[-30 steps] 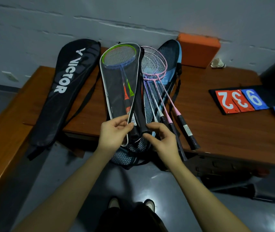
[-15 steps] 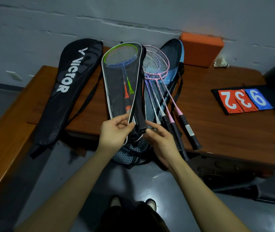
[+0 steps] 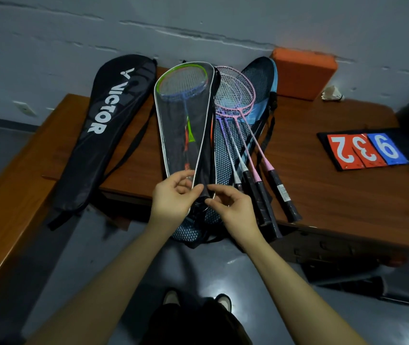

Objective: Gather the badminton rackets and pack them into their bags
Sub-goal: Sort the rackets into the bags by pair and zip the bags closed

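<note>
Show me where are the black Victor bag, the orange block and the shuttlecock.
black Victor bag [image 3: 113, 125], head view, on its printed face.
orange block [image 3: 304, 73], head view, on its front side.
shuttlecock [image 3: 332, 93], head view, on its white feathers.

Black bag [image 3: 113, 135] with white lettering; green-and-blue racket [image 3: 183, 82] in a white-edged clear cover [image 3: 173, 135]; pink and purple rackets [image 3: 238, 100] on a blue honeycomb-mesh bag [image 3: 260, 78]; orange block [image 3: 303, 73]; brown table [image 3: 322, 195].

One head-worn camera looks forward and steeply down, close over the table [image 3: 322, 195] edge.
</note>
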